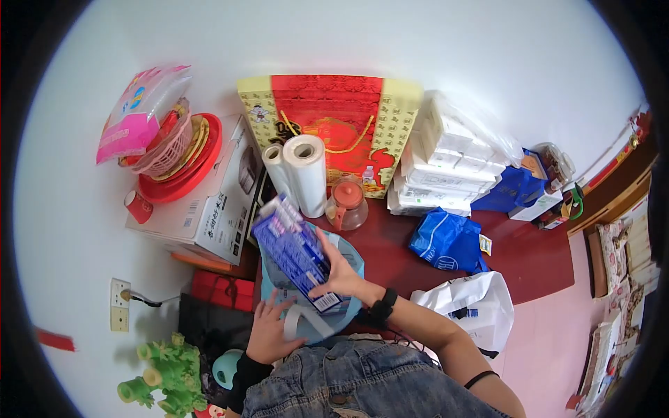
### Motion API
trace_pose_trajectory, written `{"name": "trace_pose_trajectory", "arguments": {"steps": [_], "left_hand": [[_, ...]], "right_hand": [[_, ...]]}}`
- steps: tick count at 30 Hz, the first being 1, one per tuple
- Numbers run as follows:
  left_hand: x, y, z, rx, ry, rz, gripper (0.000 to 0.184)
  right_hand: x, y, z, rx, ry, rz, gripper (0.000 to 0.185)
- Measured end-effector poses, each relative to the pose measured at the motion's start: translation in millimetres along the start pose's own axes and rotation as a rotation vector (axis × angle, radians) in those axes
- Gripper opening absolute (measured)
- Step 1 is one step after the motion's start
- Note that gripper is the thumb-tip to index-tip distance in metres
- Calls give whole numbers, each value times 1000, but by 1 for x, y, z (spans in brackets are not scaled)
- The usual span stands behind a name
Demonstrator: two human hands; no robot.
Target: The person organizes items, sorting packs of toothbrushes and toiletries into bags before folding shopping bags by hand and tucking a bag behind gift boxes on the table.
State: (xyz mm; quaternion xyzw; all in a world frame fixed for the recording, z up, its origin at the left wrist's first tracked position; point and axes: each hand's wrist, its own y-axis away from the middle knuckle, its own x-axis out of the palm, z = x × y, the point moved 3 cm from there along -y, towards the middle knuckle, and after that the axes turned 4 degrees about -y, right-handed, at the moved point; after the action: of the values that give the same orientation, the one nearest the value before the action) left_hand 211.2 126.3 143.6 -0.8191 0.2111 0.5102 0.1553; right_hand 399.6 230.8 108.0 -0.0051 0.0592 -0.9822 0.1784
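Note:
My right hand point(339, 270) grips a blue-purple printed carton point(291, 252) by its right side, thumb and fingers apart across it. The carton is tilted above a light-blue plastic basket point(354, 259), and a barcode shows at its near end. At the basket's near left side is my left hand point(268, 333), its fingers spread. It lies against or right beside the basket's white handle point(306, 322); I cannot tell whether it presses on it. The carton covers much of the basket's inside.
Behind the basket stand two plastic-film rolls point(305, 174), a glass pot with an orange lid point(348, 203) and a red gift box point(327, 104). Stacked white packs point(446, 167), a blue bag point(446, 240) and a white bag point(481, 310) are rightward. A large carton point(202, 209) is left.

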Motion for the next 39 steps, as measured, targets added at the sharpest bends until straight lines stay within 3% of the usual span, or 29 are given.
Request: {"name": "trace_pose_trajectory", "arguments": {"steps": [2, 3, 7, 14, 15, 19, 21, 25, 27, 29, 31, 33, 34, 36, 38, 39], "left_hand": [[-4, 2, -1, -29, -109, -74, 46], [-5, 4, 2, -128, -156, -142, 45], [-10, 15, 20, -275, -295, -213, 34], [7, 23, 30, -234, -170, -201, 25], [7, 22, 30, -217, -173, -159, 29], [12, 25, 34, -178, -86, -98, 33], [13, 25, 36, -158, -62, -83, 33], [16, 24, 28, -45, -47, 10, 32], [12, 22, 20, 19, 67, 52, 32], [18, 21, 21, 125, 259, 158, 31], [12, 24, 20, 28, 433, 147, 29], [-3, 29, 12, -77, 611, 132, 27], [-16, 29, 7, -116, 768, 82, 26], [-33, 31, 1, -163, 926, 25, 25], [-45, 35, 3, -284, 938, -46, 26], [-55, 28, -3, -202, 806, -81, 28]], "right_hand": [[6, 10, -3, 30, 392, 133, 127], [6, 14, -1, -54, 532, 158, 123], [0, 32, 13, -99, 808, 344, 110], [-7, 52, -29, -58, 962, 500, 95], [-9, 55, -34, -60, 964, 482, 81], [-15, 48, -31, -184, 924, 392, 62], [-16, 30, -11, -250, 869, 225, 39], [-8, 9, -15, -298, 1095, 325, 28], [-8, 2, -44, -66, 1388, 381, 21], [-9, -2, -46, -45, 1434, 383, 22], [-11, -8, -41, -26, 1483, 389, 23], [-16, -13, 1, -134, 943, -12, 6], [-19, -18, 23, -137, 943, -5, 6], [-28, -22, 53, 433, -305, 30, 17], [-20, -14, 69, 391, -216, 151, 21], [-12, -12, 74, 338, -126, 261, 26]]}}
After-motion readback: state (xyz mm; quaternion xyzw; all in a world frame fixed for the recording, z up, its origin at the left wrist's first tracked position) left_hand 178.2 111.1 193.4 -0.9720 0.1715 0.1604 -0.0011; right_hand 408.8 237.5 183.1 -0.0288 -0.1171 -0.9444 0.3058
